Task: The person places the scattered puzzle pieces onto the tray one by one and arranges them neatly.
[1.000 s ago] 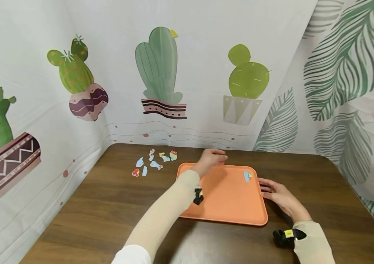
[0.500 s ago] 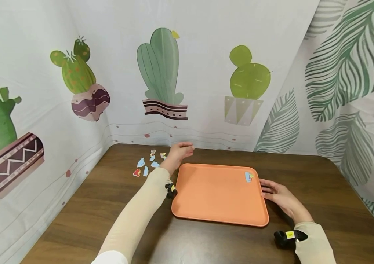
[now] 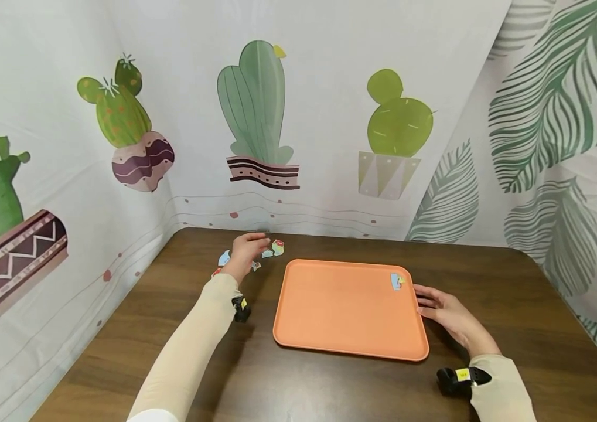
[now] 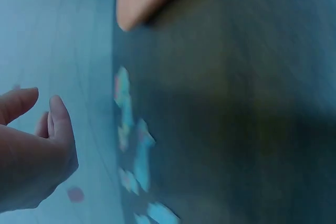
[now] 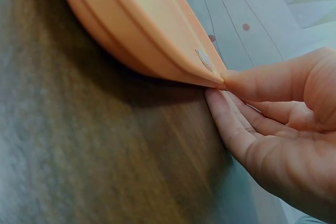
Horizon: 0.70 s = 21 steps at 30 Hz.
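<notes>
My left hand hovers over a cluster of small, flat, irregular picture pieces at the back left of the table. In the left wrist view its thumb and fingers are apart with nothing between them. A red and green piece and a light blue piece show beside the hand, which hides others. My right hand pinches the right rim of an orange tray, thumb on the edge and fingers beneath, as the right wrist view shows. One blue and yellow piece lies in the tray's far right corner.
The tray lies on a dark wooden table. A white cloth printed with cacti and leaves hangs behind and beside the table. Each wrist wears a small black camera.
My left hand has moved left from over the tray to above the picture pieces. My right hand stays at the tray's right edge, and the tray has barely moved.
</notes>
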Motion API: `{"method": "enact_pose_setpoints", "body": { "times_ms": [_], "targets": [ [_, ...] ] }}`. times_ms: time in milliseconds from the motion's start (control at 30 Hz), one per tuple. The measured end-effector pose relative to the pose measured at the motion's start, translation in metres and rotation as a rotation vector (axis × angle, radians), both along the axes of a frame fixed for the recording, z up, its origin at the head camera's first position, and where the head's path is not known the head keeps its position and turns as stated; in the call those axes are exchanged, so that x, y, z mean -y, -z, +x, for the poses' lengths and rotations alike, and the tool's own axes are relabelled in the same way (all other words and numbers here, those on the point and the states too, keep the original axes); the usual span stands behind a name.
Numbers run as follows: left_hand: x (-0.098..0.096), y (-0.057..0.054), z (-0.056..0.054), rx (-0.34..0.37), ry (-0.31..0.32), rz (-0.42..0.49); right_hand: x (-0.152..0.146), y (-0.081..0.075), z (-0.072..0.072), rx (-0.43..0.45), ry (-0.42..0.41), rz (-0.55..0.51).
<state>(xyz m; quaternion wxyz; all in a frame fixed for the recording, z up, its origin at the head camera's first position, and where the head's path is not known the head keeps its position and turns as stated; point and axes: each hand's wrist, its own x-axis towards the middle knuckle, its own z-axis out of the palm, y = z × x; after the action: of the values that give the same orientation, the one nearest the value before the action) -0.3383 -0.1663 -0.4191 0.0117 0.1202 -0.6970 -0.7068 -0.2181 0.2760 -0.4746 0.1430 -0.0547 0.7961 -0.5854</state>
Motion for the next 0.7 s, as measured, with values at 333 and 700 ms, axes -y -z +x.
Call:
{"method": "enact_pose_setpoints", "body": {
  "times_ms": [333, 700],
  "targets": [
    [0.043, 0.068, -0.016, -0.049, -0.088, -0.088, 0.001, 0.001, -0.001, -0.018, -0.003, -0.003],
    [0.03, 0.045, 0.014, 0.079, -0.103, -0.349, 0.001, 0.001, 0.001, -0.01, -0.007, 0.011]
  ]
}}
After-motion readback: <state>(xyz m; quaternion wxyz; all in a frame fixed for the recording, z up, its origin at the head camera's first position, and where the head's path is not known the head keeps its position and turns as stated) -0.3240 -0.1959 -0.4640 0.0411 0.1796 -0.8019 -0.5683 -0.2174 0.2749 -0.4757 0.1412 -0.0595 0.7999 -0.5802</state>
